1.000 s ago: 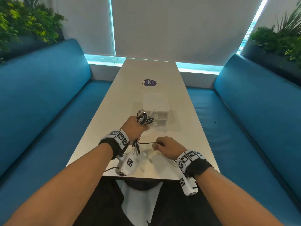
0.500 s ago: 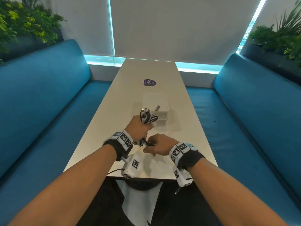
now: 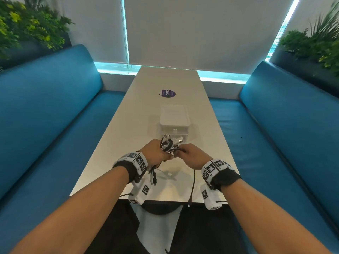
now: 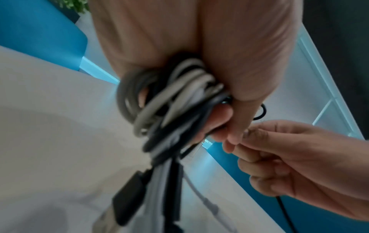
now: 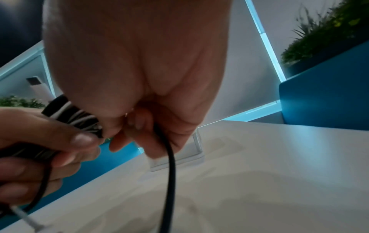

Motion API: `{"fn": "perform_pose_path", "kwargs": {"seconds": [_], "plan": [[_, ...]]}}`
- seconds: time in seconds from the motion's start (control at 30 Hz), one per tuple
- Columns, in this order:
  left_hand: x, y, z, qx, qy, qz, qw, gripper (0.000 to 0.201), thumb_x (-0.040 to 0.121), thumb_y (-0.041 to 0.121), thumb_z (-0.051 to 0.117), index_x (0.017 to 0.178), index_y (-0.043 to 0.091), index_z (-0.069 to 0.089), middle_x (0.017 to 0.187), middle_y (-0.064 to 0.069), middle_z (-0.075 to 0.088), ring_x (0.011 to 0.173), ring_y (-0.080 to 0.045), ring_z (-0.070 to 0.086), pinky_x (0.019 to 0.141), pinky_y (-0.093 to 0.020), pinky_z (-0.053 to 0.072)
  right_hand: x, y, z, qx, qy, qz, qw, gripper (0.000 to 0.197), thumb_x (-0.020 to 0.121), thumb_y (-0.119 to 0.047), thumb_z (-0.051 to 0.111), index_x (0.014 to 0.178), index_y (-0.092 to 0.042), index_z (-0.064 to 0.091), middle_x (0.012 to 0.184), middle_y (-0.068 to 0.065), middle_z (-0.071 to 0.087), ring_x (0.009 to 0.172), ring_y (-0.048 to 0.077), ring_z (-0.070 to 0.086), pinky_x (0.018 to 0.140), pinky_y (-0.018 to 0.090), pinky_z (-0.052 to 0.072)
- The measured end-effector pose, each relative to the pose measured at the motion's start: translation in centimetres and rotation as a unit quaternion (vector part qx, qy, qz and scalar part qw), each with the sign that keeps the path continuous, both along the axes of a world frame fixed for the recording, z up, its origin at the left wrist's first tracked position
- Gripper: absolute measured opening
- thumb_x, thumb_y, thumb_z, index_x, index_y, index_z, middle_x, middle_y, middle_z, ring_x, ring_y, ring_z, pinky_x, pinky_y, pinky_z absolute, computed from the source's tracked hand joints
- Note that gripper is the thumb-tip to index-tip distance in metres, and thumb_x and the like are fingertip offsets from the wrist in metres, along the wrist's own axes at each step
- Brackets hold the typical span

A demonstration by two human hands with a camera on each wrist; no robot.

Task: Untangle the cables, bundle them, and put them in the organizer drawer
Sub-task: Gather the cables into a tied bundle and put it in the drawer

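While the organizer drawer unit [image 3: 174, 119] sits on the table [image 3: 128, 136] along its centre line, its near drawer [image 3: 180, 137] looks pulled out toward the near edge; what lies inside cannot be made out, since the walls are pale and translucent and the cable bundle [image 3: 167, 144] covers part of the front. A round purple sticker [image 3: 168, 93] lies on the table beyond the unit, toward the far edge.

Left hand [image 3: 156, 153]: fingers and thumb curled tightly round the bundle of black, grey and white cables, held above the table just short of the drawer front. Bundle's long axis runs roughly upright: folded loops and a few plug ends stick up out of the top of the fist, pointing toward the drawer unit; loose plug ends [image 3: 153, 177] hang down below the wrist toward the near edge. In the left wrist view the loops [image 4: 169, 94] are pressed between palm and fingers, with a dark plug [image 4: 129, 198] dangling beneath.

Right hand [image 3: 192, 156]: touching the left hand at the bundle, fingers curled and pinching a single black cable [image 3: 193, 182]. That cable leaves the bundle, passes through the right fingers [image 5: 139, 126], then drops nearly straight down, its plug [image 3: 189, 200] hanging at the near edge of the table. A white plug end [image 3: 169, 174] rests on the table between the two wrists.

Blue benches [image 3: 45, 116] flank both long edges of the table.
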State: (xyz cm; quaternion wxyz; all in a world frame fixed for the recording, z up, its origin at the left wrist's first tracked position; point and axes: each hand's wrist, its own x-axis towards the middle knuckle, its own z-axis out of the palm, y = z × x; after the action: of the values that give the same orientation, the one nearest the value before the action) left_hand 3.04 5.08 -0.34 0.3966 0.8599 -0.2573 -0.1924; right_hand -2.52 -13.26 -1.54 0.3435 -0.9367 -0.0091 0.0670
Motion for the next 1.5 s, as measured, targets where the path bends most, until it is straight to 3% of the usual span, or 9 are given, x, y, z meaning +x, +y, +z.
{"fn": "perform_pose_path", "kwargs": {"seconds": [0.27,0.5,0.63,0.8,0.97,1.17,1.27,1.4,1.5], "plan": [[0.5,0.5,-1.1,0.088,-0.038,0.023,0.995,0.018,0.078,0.022,0.076,0.074,0.029,0.060,0.071,0.005,0.063,0.069,-0.019,0.060,0.062,-0.025,0.041,-0.5,-0.6,-0.4,0.009,-0.014,-0.033,0.999,0.020,0.097,-0.035,0.056,0.093,-0.019,0.067,0.074,-0.002,0.059,0.068,0.013,0.054,0.066,0.031,0.042],[0.2,0.4,-0.8,0.011,0.008,0.038,0.999,0.004,0.087,0.010,0.061,0.086,0.013,0.063,0.073,-0.006,0.071,0.064,-0.018,0.071,0.066,-0.035,0.058,-0.8,-0.8,0.1,-0.037,-0.014,-0.029,0.999,0.023,0.099,-0.033,0.052,0.107,-0.020,0.070,0.096,0.005,0.068,0.089,0.022,0.062,0.080,0.034,0.048],[0.1,0.3,-1.1,-0.006,-0.016,0.066,0.998,0.003,0.087,0.013,0.063,0.088,0.011,0.065,0.066,-0.003,0.061,0.056,-0.021,0.056,0.056,-0.029,0.045,-1.2,-1.2,-0.1,-0.025,0.000,-0.080,0.996,0.022,0.097,-0.034,0.056,0.115,-0.024,0.064,0.104,-0.003,0.064,0.090,0.015,0.062,0.067,0.020,0.042],[-0.2,-0.2,-1.2,-0.004,-0.029,0.099,0.995,0.021,0.087,0.023,0.069,0.068,0.023,0.059,0.060,0.004,0.057,0.053,-0.013,0.051,0.053,-0.024,0.037,-1.3,-1.0,0.0,-0.042,-0.043,-0.110,0.992,0.023,0.096,-0.037,0.059,0.104,-0.020,0.073,0.103,0.002,0.062,0.091,0.016,0.058,0.081,0.027,0.042],[-0.5,-0.3,-1.5,-0.030,-0.003,0.112,0.993,0.016,0.090,0.028,0.067,0.076,0.022,0.062,0.058,0.002,0.061,0.051,-0.016,0.059,0.051,-0.023,0.044,-1.2,0.2,0.1,0.111,0.010,-0.158,0.981,0.013,0.093,-0.017,0.064,0.099,-0.007,0.069,0.077,0.011,0.071,0.060,0.019,0.071,0.059,0.027,0.060],[-1.3,-0.8,-1.9,-0.097,0.105,0.038,0.989,0.013,0.093,0.017,0.064,0.104,0.017,0.069,0.099,-0.009,0.074,0.080,-0.026,0.075,0.078,-0.044,0.061,-0.4,1.6,0.0,0.220,0.010,-0.199,0.955,0.003,0.089,0.000,0.064,0.091,0.000,0.066,0.080,0.017,0.072,0.067,0.025,0.074,0.067,0.039,0.063],[-1.4,-1.1,-2.2,-0.097,0.127,0.010,0.987,0.021,0.088,0.013,0.067,0.107,0.008,0.070,0.096,-0.013,0.074,0.080,-0.033,0.075,0.081,-0.047,0.060,-0.3,1.5,-0.3,0.220,0.006,-0.215,0.952,0.011,0.083,0.008,0.064,0.087,-0.002,0.064,0.076,0.013,0.070,0.061,0.021,0.073,0.061,0.037,0.062],[-1.8,-1.6,-2.6,-0.071,0.083,-0.001,0.994,0.009,0.086,0.010,0.066,0.095,0.012,0.067,0.085,-0.009,0.073,0.075,-0.028,0.074,0.073,-0.040,0.061,-0.6,1.3,-0.1,0.228,-0.003,-0.226,0.947,0.022,0.082,0.018,0.059,0.101,0.007,0.060,0.073,0.010,0.062,0.046,0.001,0.062,0.043,0.016,0.048],[-1.3,-1.9,-2.6,-0.016,0.007,-0.007,1.000,0.026,0.082,0.021,0.069,0.107,0.020,0.061,0.095,-0.002,0.071,0.073,-0.021,0.071,0.072,-0.039,0.060,-0.8,0.5,0.0,0.257,0.004,-0.208,0.944,0.023,0.084,0.019,0.057,0.106,0.012,0.057,0.078,0.014,0.063,0.055,0.008,0.067,0.051,0.021,0.055]]}}
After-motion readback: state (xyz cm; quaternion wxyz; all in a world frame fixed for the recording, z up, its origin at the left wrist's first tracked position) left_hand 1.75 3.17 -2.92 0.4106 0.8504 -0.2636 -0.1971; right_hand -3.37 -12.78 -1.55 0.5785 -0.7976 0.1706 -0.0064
